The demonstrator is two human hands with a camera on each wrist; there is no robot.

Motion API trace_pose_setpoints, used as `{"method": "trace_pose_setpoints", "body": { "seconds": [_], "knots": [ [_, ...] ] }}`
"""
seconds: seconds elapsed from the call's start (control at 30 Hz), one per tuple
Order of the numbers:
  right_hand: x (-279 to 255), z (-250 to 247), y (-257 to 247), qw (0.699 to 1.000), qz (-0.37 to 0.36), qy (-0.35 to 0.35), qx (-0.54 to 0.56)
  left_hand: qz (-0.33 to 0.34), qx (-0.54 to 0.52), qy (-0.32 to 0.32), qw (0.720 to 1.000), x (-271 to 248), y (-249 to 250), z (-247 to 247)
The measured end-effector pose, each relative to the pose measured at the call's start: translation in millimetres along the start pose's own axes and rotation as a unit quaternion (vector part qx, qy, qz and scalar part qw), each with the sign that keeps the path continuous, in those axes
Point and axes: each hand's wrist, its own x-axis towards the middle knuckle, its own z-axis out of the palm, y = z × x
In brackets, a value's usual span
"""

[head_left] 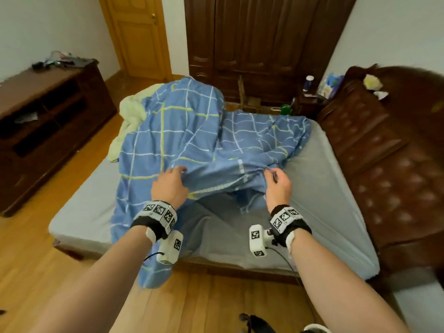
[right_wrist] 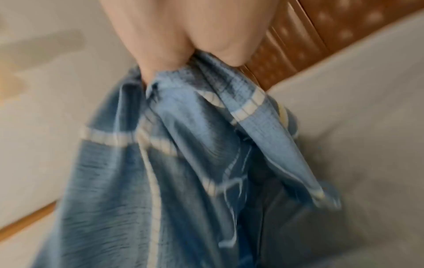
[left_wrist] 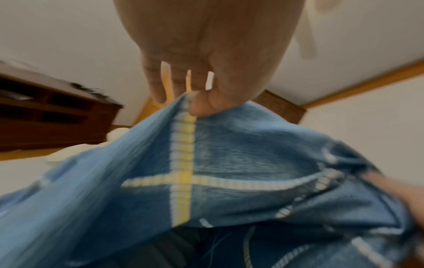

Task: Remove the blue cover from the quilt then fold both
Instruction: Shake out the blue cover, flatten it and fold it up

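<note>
The blue cover (head_left: 182, 131) lies rumpled across the grey bed (head_left: 322, 179), the pale quilt (head_left: 131, 116) showing at its far left, dark wardrobe (head_left: 259, 37) beyond. Left hand (head_left: 169, 182) and right hand (head_left: 278, 186) each pinch its near edge.

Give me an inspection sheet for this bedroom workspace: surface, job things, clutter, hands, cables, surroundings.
Surface: bed with a grey sheet, partly bare.
Job's things: blue cover spread over the bed, one end hanging to the floor; pale quilt showing at its far left edge.
Clutter: small items on the cabinet top; bottle and bits on the nightstand.
Hands: left hand and right hand both pinch the cover's near edge and hold it off the sheet.
Cables: black cable from the right wrist camera.
Surroundings: wardrobe, door, wood floor, padded headboard.
</note>
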Motion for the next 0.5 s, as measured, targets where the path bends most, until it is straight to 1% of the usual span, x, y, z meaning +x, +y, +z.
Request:
{"method": "trace_pose_setpoints", "body": {
  "seconds": [0.03, 0.07, 0.1, 0.13, 0.17, 0.23, 0.27, 0.3, 0.37, 0.43, 0.47, 0.5],
  "knots": [
    [1.0, -14.7, -8.5, 1.0, -0.013, -0.022, -0.013, 0.068, -0.01, -0.024, 0.997, 4.1, 13.9, 9.7],
    [-0.8, -28.2, -21.1, 0.998, -0.027, -0.045, -0.027, 0.143, -0.017, -0.057, 0.988, 5.7, 30.4, 18.9],
    [-3.5, -38.8, -34.4, 0.996, -0.044, -0.069, -0.046, 0.216, -0.022, -0.086, 0.972, 5.2, 49.2, 28.1],
    [-7.3, -46.2, -49.3, 0.992, -0.061, -0.09, -0.065, 0.27, -0.022, -0.102, 0.957, 2.2, 68.4, 35.2],
    [-10.0, -51.2, -60.3, 0.989, -0.066, -0.103, -0.083, 0.307, -0.028, -0.101, 0.946, -0.2, 85.2, 42.3],
    [-17.2, -57.9, -77.7, 0.981, -0.062, -0.146, -0.115, 0.34, -0.079, -0.074, 0.934, -2.8, 108.0, 51.3],
    [-19.5, -61.8, -79.8, 0.97, -0.07, -0.173, -0.155, 0.339, -0.105, -0.067, 0.933, -3.0, 113.8, 52.9],
    [-21.8, -66.8, -78.8, 0.954, -0.082, -0.197, -0.212, 0.331, -0.117, -0.071, 0.934, -3.6, 117.5, 53.3],
    [-22.2, -77.1, -60.4, 0.919, -0.083, -0.209, -0.323, 0.329, -0.117, -0.088, 0.933, -8.5, 121.0, 52.0],
    [-21.4, -81.9, -33.0, 0.891, -0.068, -0.171, -0.414, 0.349, -0.099, -0.096, 0.927, -16.3, 123.2, 44.5],
    [-20.1, -80.9, -19.6, 0.884, -0.061, -0.132, -0.444, 0.362, -0.088, -0.102, 0.922, -19.2, 125.1, 39.5],
    [-18.6, -78.2, -7.3, 0.884, -0.052, -0.086, -0.457, 0.37, -0.082, -0.104, 0.919, -20.3, 126.4, 36.0]
  ]
}}
